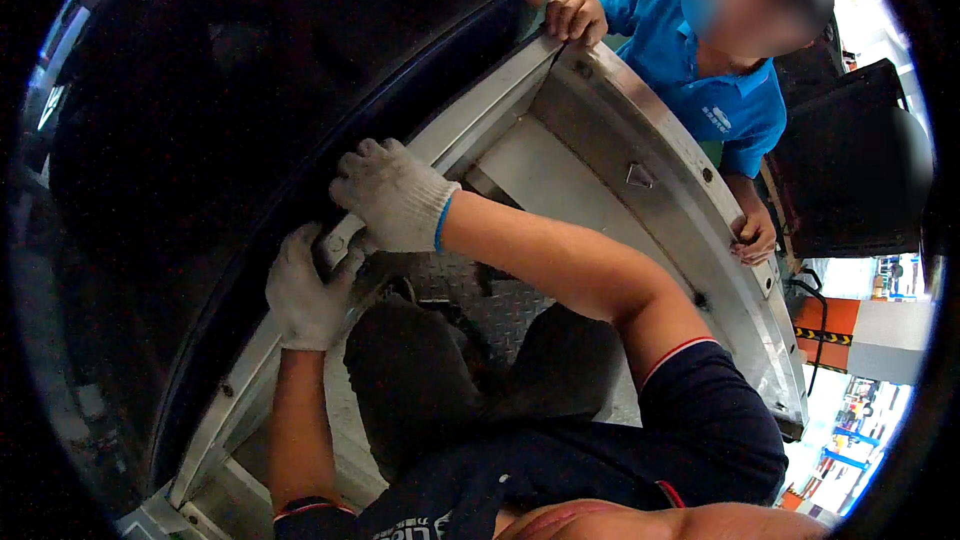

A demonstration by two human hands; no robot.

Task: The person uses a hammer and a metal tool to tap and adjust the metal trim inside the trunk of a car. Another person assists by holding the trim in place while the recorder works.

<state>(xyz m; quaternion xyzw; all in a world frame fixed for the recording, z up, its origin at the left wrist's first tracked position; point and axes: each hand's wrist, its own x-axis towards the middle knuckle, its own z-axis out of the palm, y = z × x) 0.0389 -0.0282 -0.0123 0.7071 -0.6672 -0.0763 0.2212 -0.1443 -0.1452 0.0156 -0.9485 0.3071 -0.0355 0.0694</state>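
The left hand [308,290] and the right hand [395,198], both in pale knitted gloves, are placed close together on the metal rail [478,102] along the near edge of a large frame [670,130]. By the left hand, the fingers are hooked over the outer side of the rail and the thumb is kept on the inner side, so its grip is clamped on the rail. By the right hand, a little farther along, the rail is covered from above with the fingers bent over the outer side; its grip is likewise clamped on the rail, though how firmly cannot be told. A short stretch of bright metal is left exposed between the two hands.

The rail is bordered on the left by a big dark panel [250,90], just beside it. Inside the frame, dark trousers [405,370] are seen bent at the knees above a tread plate [515,305]. Beyond the far wall, a co-worker [738,105] in a blue shirt is positioned, with one hand [577,18] rested on the frame's far corner and the other [755,235] on its outer edge.
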